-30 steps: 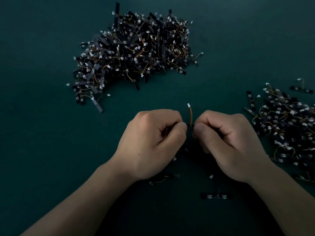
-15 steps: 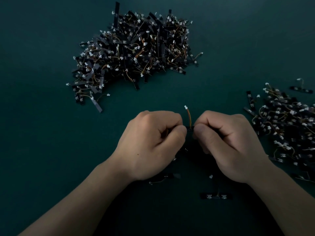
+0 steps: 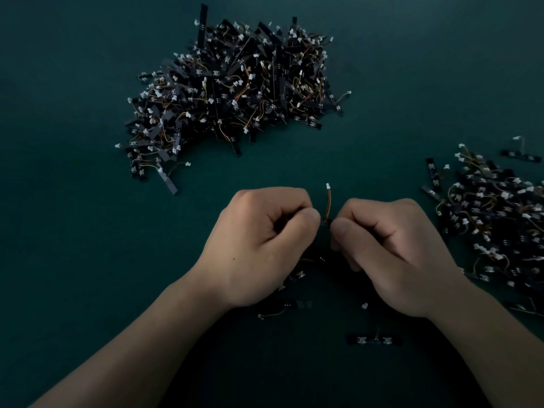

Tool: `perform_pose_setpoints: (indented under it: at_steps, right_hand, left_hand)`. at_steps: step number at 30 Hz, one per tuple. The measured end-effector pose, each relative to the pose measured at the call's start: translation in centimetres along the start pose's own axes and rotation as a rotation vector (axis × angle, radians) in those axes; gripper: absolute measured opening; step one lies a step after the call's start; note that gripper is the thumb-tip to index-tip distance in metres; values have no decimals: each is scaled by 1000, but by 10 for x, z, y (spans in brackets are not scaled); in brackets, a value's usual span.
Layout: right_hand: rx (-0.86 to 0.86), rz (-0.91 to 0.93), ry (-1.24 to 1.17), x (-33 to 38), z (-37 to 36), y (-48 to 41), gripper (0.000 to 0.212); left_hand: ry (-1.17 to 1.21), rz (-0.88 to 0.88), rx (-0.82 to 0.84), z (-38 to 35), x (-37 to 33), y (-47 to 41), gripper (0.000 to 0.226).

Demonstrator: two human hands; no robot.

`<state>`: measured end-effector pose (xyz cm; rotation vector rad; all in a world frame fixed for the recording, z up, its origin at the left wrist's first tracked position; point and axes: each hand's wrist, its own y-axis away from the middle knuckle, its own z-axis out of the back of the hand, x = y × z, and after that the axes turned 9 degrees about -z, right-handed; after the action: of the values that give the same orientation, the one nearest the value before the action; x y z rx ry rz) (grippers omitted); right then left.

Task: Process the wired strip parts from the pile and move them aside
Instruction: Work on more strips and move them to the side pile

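Here, I'm watching the left hand (image 3: 259, 245) and right hand (image 3: 391, 254) pinching a small black strip with an orange wire (image 3: 327, 213) between curled fingertips, nearer me than the dark tangled pile of wired strips (image 3: 235, 83).

I could read no text, label, brand or number on the strip parts (image 3: 235, 83) or the green table (image 3: 73, 260) before me.
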<state>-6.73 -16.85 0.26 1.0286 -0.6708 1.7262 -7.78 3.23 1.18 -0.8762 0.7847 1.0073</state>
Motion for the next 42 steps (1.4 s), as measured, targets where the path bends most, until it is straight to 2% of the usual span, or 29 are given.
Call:
perform_pose_setpoints:
  at_steps: [6, 15, 17, 20, 21, 23, 25, 27, 29, 34, 38, 42]
  right_hand:
    - [63, 1, 103, 0, 2, 1, 52]
    - [-32, 60, 91, -3, -2, -1, 48]
    - [-156, 107, 43, -4, -2, 1, 45]
    - [-478, 169, -69, -3, -1, 2, 29]
    - [-517, 163, -84, -3, -1, 2, 26]
    - [-436, 119, 7, -3, -2, 1, 23]
    - [-232, 83, 212, -3, -4, 1, 21]
    - [-54, 128, 399, -1, -7, 1, 28]
    - [19, 165, 461, 1, -7, 1, 32]
    - [18, 160, 429, 2, -6, -1, 19]
    - [34, 124, 152, 1, -1, 0, 13]
    - [-33, 90, -35, 3, 1, 1, 12]
  left_hand:
    - [15, 10, -11, 0, -1, -1, 32]
    - [-56, 61, -22, -4, 3, -4, 30]
    - [4, 57, -43, -2, 4, -4, 28]
    - [111, 62, -95, 2, 5, -4, 26]
    - [123, 56, -103, 2, 6, -4, 27]
    - [133, 47, -108, 2, 7, -3, 28]
    - [129, 46, -94, 1, 7, -3, 27]
    - [105, 55, -67, 1, 8, -2, 22]
    - [67, 62, -41, 1, 9, -2, 17]
    - [-12, 69, 4, 3, 8, -4, 17]
    - [19, 47, 20, 6, 5, -3, 30]
    - [53, 12, 83, 7, 4, -1, 45]
